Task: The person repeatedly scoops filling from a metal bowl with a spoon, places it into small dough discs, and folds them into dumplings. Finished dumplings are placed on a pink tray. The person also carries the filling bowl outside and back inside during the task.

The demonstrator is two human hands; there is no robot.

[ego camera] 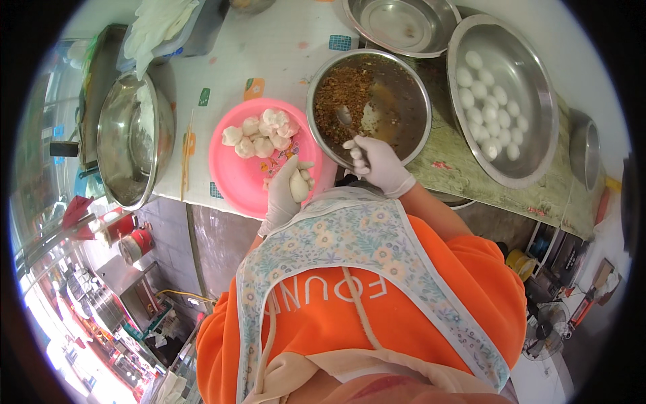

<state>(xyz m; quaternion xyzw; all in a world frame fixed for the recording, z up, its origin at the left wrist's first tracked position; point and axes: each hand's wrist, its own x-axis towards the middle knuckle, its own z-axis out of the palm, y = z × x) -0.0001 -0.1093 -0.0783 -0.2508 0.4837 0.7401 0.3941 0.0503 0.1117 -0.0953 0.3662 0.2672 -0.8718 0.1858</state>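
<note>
My left hand [286, 194], in a white glove, is over the near edge of a pink plate [222, 174]. Its fingers curl around a pale oval piece [299, 188]; I cannot tell whether it is dough or a peeled egg. Several lumpy white pieces [263, 147], apparently dough, lie grouped on the plate's far half. My gloved right hand [378, 164] grips a metal spoon [344, 115] at the near rim of a steel bowl [428, 103]. The spoon's head rests in a brown crumbly mixture [340, 86], with dark liquid filling the bowl's right side.
At right, a large steel basin [542, 121] holds several white ovals [489, 112] that look like peeled eggs. Another steel basin [401, 22] stands at the back. To the left are chopsticks [187, 156], a steel bowl [128, 141] and a plastic tub [202, 30].
</note>
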